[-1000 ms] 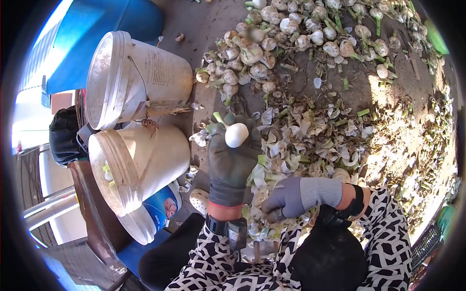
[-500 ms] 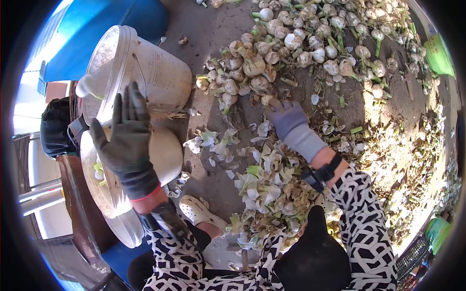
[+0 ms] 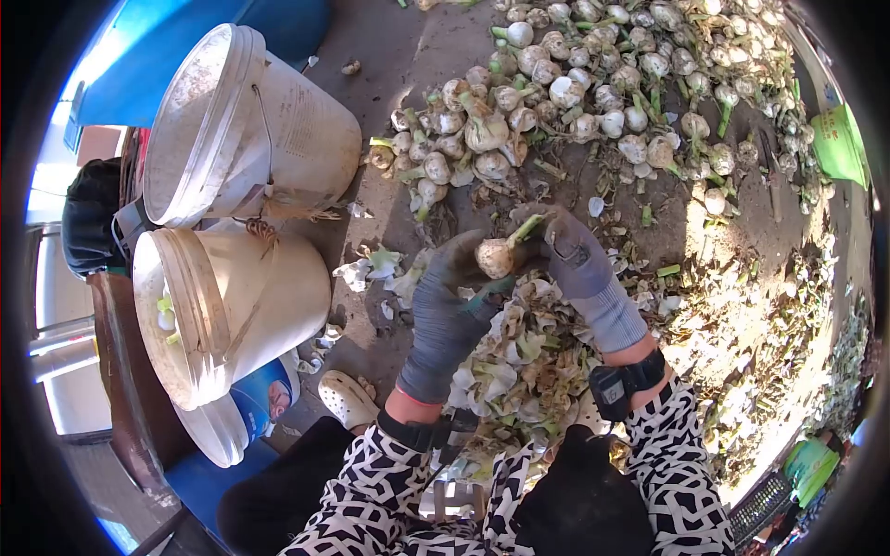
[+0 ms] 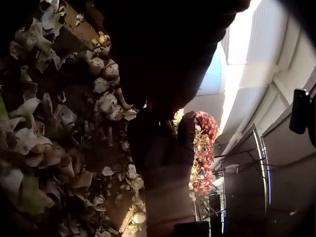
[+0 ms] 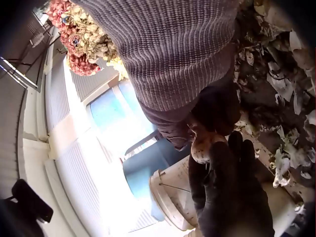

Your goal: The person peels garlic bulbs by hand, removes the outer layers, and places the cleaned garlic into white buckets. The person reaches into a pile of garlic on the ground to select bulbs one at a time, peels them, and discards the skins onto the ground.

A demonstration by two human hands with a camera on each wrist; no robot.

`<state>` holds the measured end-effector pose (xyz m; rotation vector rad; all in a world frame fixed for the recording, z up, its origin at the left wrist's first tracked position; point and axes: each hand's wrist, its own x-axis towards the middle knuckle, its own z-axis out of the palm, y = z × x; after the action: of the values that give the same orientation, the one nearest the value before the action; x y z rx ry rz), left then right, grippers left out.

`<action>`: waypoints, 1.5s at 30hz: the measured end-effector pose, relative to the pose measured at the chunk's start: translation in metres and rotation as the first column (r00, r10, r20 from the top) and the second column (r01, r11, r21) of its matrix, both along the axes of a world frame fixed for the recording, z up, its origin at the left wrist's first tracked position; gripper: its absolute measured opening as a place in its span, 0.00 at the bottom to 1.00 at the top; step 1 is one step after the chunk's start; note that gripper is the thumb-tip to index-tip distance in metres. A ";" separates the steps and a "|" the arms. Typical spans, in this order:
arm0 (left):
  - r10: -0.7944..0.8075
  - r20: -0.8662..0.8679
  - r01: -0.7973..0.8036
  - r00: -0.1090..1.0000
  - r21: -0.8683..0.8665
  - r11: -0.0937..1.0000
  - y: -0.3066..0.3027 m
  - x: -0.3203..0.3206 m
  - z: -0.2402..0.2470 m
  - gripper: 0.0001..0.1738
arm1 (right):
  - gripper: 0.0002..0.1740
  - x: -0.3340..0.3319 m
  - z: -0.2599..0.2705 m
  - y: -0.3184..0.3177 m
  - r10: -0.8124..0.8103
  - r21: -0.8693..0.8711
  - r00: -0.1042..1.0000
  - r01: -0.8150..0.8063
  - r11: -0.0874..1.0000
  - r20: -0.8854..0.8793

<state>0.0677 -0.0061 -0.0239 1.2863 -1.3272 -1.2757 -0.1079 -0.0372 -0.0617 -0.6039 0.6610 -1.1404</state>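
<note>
A soil-specked garlic bulb (image 3: 494, 259) with a short green stem is between my two gloved hands. My left hand (image 3: 447, 310) grips the bulb from the left, its thumb across the bulb (image 5: 201, 150) in the right wrist view. At the stem, my right hand (image 3: 582, 264) has its fingers curled and pinches it; the fingertips are partly hidden. Both hands are dark against the light in the left wrist view. Below them lies a heap of pale peeled skins (image 3: 514, 347).
Many unpeeled garlic bulbs (image 3: 603, 97) are piled on the ground ahead. Two whitish buckets (image 3: 311, 130) lean at the left, the nearer bucket (image 3: 283, 287) with a peeled bulb inside. Dry scraps (image 3: 742, 343) cover the ground at right. A blue container (image 3: 287, 32) stands behind.
The peeled bulb left my left hand at the buckets, and that hand came back to the middle. My right hand reached the pile and brought a dirty bulb to it.
</note>
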 end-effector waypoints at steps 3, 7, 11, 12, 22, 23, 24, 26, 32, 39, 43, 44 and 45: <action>-0.033 0.185 0.056 0.982 -0.120 0.991 0.001 -0.007 0.007 0.31 | 0.14 -0.008 0.013 0.011 0.062 -0.031 0.922 -0.080 0.996 -0.381; 0.015 0.351 0.070 0.936 -0.228 0.971 0.009 -0.015 0.007 0.32 | 0.09 -0.002 0.022 0.013 -0.049 -0.158 0.893 -0.024 0.987 -0.447; 0.072 0.391 0.069 0.918 -0.337 0.939 0.009 -0.021 0.015 0.30 | 0.09 -0.006 0.035 0.017 -0.008 -0.014 0.934 0.004 1.000 -0.358; 0.071 0.395 0.071 0.916 -0.334 0.940 0.008 -0.020 0.014 0.30 | 0.09 -0.009 0.032 0.019 -0.008 -0.032 0.945 -0.003 0.999 -0.326; -0.014 -0.040 0.014 0.999 0.002 1.000 0.006 -0.014 0.020 0.31 | 0.13 -0.026 0.050 0.020 0.153 0.031 0.923 -0.152 0.988 -0.353; -0.042 0.019 0.043 0.999 -0.057 0.997 0.005 -0.015 0.022 0.31 | 0.13 -0.025 0.051 0.019 0.148 0.005 0.909 -0.158 0.987 -0.390; -0.064 0.080 0.073 0.995 -0.113 0.991 0.005 -0.015 0.024 0.31 | 0.13 -0.026 0.051 0.017 0.150 0.008 0.909 -0.159 0.987 -0.388; -0.085 0.013 0.085 0.996 -0.018 0.996 0.006 -0.012 0.028 0.31 | 0.12 -0.027 0.049 0.016 0.268 0.198 0.878 -0.204 0.959 -0.397; -0.293 -0.106 0.293 0.950 0.623 0.725 0.003 0.007 0.052 0.14 | 0.13 -0.033 0.034 0.031 0.379 0.109 0.912 -0.397 0.911 0.156; 0.000 0.110 -0.053 0.994 0.478 0.877 -0.002 -0.016 0.046 0.22 | 0.21 -0.019 0.023 0.045 0.308 0.154 0.870 -0.390 0.908 0.386; 0.006 -0.347 0.045 0.938 0.138 0.989 0.033 -0.023 0.042 0.20 | 0.21 -0.018 0.022 0.044 0.359 0.142 0.810 -0.468 0.872 0.464; 0.010 -0.344 0.042 0.939 0.143 0.989 0.034 -0.020 0.039 0.20 | 0.22 -0.013 0.021 0.048 0.326 0.138 0.842 -0.418 0.898 0.430; 0.023 -0.273 0.049 0.962 0.255 0.966 0.031 -0.016 0.036 0.21 | 0.24 -0.008 0.020 0.050 0.291 0.128 0.872 -0.365 0.922 0.394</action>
<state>0.0518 0.0250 0.0119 1.2218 -0.9978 -1.6151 -0.1161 0.0131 -0.0418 -0.3016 0.3235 -0.8214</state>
